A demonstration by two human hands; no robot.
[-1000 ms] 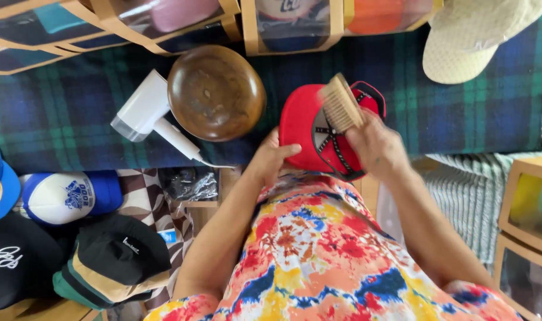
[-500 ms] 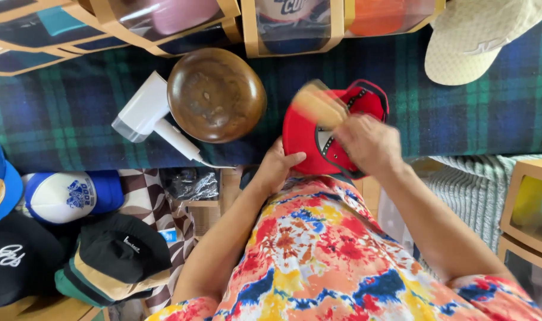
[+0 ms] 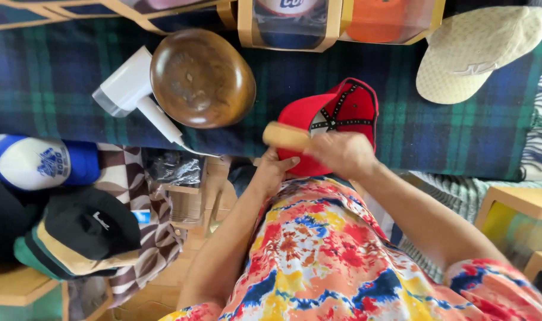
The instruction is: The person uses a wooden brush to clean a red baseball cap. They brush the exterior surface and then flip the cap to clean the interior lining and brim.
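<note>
On the plaid blanket (image 3: pixel 461 119), just in front of the person's chest, lies the red cap (image 3: pixel 336 119), turned so that its inside with the black seam tape faces up and its brim end points toward the wearer of the camera. Everything else is best placed from that cap.

The left hand (image 3: pixel 274 169) sits at the cap's near left edge, fingers curled onto the red fabric and clamped there to steady it. The right hand (image 3: pixel 342 156) lies at the cap's near edge too, just right of the left, closed around the wooden brush (image 3: pixel 286 135). The brush is blurred, so I cannot make out the bristles or tell whether they touch the cloth. Its long axis runs roughly crosswise, left to right over the cap's near rim, with the free end jutting left past the cap and above the left hand's fingers. So the cap's crown lies away from both hands, farther up the blanket, and the brush-holding right hand is the one placed over it.

To the left of the cap stands a round brown wooden form (image 3: pixel 202 77), and beyond that a white handheld appliance (image 3: pixel 128 89). To the cap's right, well apart, rests a beige cap (image 3: pixel 479 53). Behind the cap, clear-fronted boxes (image 3: pixel 294 21) hold more caps. Down to the left, off the blanket, is a pile of dark caps (image 3: pixel 86 232).
</note>
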